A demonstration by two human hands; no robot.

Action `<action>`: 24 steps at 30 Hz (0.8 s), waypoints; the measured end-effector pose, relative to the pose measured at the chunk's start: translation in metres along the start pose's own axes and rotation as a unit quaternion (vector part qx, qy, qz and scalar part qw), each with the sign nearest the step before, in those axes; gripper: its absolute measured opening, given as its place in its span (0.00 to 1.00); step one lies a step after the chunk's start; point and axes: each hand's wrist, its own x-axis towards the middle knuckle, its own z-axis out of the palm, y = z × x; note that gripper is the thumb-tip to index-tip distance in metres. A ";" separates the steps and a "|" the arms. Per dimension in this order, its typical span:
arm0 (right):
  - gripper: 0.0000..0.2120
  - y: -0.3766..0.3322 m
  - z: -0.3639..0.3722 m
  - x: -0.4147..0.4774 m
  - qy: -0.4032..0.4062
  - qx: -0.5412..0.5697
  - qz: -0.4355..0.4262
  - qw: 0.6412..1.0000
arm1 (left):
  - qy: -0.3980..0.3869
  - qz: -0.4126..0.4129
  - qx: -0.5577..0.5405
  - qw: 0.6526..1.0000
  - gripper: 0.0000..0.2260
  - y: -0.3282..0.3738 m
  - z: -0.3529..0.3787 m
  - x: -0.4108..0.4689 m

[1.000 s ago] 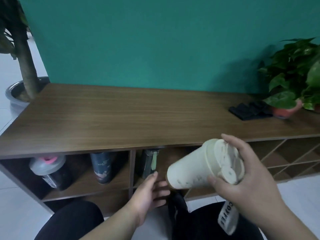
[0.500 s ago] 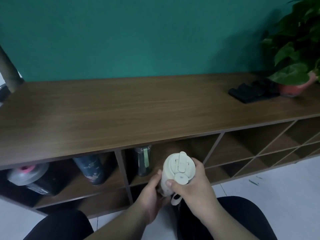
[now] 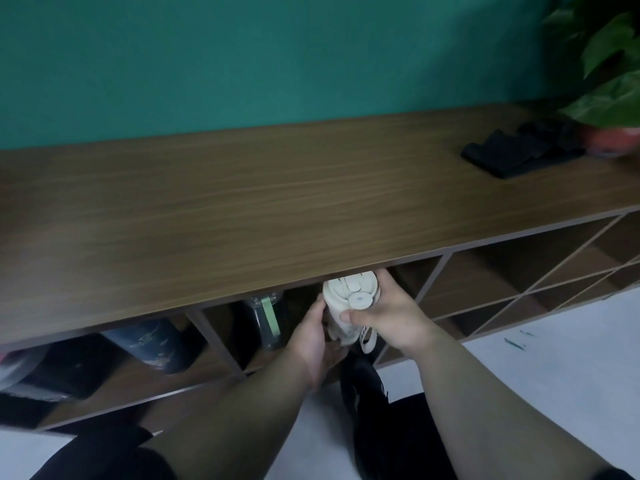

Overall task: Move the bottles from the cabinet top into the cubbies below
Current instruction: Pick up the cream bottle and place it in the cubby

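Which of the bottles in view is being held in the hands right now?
The cream bottle, gripped by both hands at the cubby mouth; the dark floral bottle and green-strapped bottle stand untouched inside.

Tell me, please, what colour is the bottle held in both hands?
Cream white bottle, seen in the head view.

Cabinet top (image 3: 277, 202) as landmark. On it, far right: folded cloth (image 3: 512, 154), potted plant (image 3: 613, 98) just right of that. Below its front edge: cup (image 3: 349, 303) in middle cubby, bottle (image 3: 266, 320) left of cup, another bottle (image 3: 156, 344) one cubby further left.
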 end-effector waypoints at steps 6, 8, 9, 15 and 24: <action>0.37 0.003 -0.007 0.021 -0.014 0.040 -0.006 0.999 | -0.019 -0.008 -0.006 1.000 0.15 0.012 0.010 0.010; 0.37 0.004 -0.008 0.025 -0.019 0.049 -0.008 0.999 | -0.018 -0.008 -0.007 1.000 0.14 0.014 0.013 0.011; 0.36 0.005 -0.009 0.025 -0.020 0.053 -0.009 0.998 | -0.016 -0.007 -0.009 1.000 0.14 0.015 0.015 0.009; 0.36 0.006 -0.009 0.022 -0.014 0.049 -0.011 0.999 | -0.005 0.008 0.004 1.000 0.14 0.014 0.015 0.008; 0.39 0.008 -0.015 0.015 0.028 0.037 -0.012 0.999 | 0.043 0.074 0.066 0.994 0.08 0.014 0.018 -0.005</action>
